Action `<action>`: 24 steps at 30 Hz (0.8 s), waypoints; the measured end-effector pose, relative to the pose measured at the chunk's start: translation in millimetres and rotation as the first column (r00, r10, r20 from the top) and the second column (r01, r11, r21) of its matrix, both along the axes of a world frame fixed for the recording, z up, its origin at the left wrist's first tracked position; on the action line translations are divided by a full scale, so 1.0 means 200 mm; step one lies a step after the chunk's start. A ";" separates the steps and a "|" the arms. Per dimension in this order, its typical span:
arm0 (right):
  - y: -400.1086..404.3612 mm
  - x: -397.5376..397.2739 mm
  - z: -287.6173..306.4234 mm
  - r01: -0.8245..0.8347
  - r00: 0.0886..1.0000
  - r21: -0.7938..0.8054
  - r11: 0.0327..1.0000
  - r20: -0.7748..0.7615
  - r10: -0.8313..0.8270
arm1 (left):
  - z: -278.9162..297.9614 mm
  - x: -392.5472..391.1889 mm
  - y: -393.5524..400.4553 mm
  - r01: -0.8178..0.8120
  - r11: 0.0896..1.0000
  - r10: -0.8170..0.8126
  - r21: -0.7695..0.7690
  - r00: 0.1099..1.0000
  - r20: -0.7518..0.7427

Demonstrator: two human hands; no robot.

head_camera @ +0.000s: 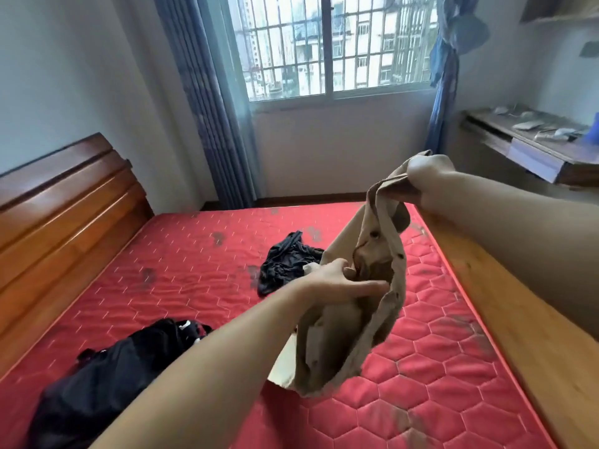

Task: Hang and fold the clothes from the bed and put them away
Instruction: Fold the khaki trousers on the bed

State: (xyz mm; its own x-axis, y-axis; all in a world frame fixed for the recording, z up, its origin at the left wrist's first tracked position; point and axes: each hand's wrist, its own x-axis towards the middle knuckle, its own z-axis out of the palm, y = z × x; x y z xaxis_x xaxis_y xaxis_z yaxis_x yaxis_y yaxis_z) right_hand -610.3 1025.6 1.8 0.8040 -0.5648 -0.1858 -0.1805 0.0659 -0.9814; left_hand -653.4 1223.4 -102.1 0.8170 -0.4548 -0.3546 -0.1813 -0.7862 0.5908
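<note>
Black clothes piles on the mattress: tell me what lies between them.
Head view: only bare red mattress lies between the near black pile and the far black pile.

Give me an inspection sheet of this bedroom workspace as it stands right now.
Surface: red quilted mattress, bare of bedding, with dark smudges in places.
Job's things: beige garment held up above the mattress; black garment crumpled mid-mattress; black clothes pile near the bottom left.
Clutter: small items on the wooden desk at right, too blurred to name.
Hands: left hand grips the beige garment low down; right hand grips its top edge.
Cables: nothing seen.
Surroundings: wooden headboard at left, barred window, blue curtains on both sides.
</note>
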 end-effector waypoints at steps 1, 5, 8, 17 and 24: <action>-0.01 -0.04 0.05 0.028 0.999 0.021 0.999 0.041 -0.029 | 0.05 -0.02 -0.04 -0.045 0.996 0.042 -0.080 0.998 -0.037; 0.03 -0.14 0.21 0.134 0.987 -0.009 0.991 0.087 -0.133 | 0.26 -0.11 -0.24 -0.034 0.976 0.051 -0.217 0.996 0.072; 0.01 -0.17 0.28 0.105 0.991 -0.086 0.991 0.088 -0.098 | 0.31 -0.11 -0.28 -0.102 0.987 0.024 0.126 0.861 0.508; -0.07 -0.13 0.26 -0.052 0.995 -0.250 0.967 0.064 0.070 | 0.44 0.08 -0.42 -0.058 0.829 0.078 -0.556 0.997 0.012; -0.17 0.07 0.26 -0.117 0.993 -0.184 0.976 -0.038 0.112 | 0.38 0.42 -0.46 0.006 0.864 0.077 -0.504 0.987 0.143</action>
